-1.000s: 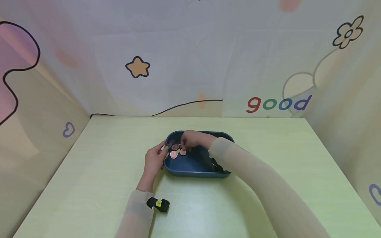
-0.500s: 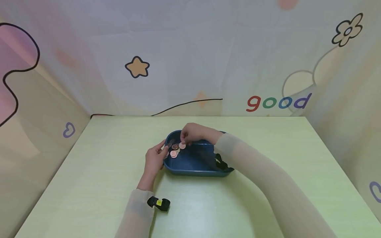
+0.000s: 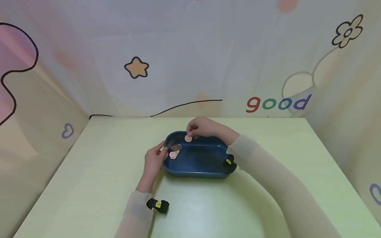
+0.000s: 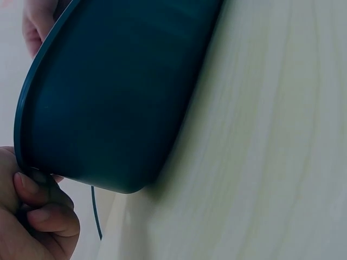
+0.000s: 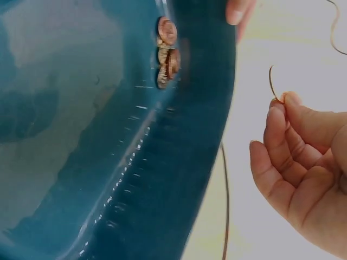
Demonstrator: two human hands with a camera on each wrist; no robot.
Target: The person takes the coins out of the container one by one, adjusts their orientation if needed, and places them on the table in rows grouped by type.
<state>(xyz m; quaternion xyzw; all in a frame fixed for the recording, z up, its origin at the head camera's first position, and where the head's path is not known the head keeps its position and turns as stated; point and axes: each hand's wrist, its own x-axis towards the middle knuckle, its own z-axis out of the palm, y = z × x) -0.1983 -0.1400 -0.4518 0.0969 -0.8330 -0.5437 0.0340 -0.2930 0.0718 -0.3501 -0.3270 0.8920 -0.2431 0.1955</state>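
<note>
A dark blue rounded tray sits on the table. My left hand grips its left end, thumb over the rim and fingers outside, as the left wrist view shows too, with curled fingers at the rim. Inside the tray near that thumb lies a small cluster of copper and gold-toned coins. Over the far rim, my right hand pinches one copper-coloured coin between thumb and fingertip. The right wrist view catches that pinched coin nearly edge-on, apart from the tray.
A pale wooden table spreads around the tray. Printed cloth hangs behind it and at both sides. Black cameras are strapped to the wrists, the left one near the front and the right one over the tray's right end.
My right hand has lifted a coin from the cluster and moved back and to the right, over the tray's far rim. The left hand and tray have stayed put.
</note>
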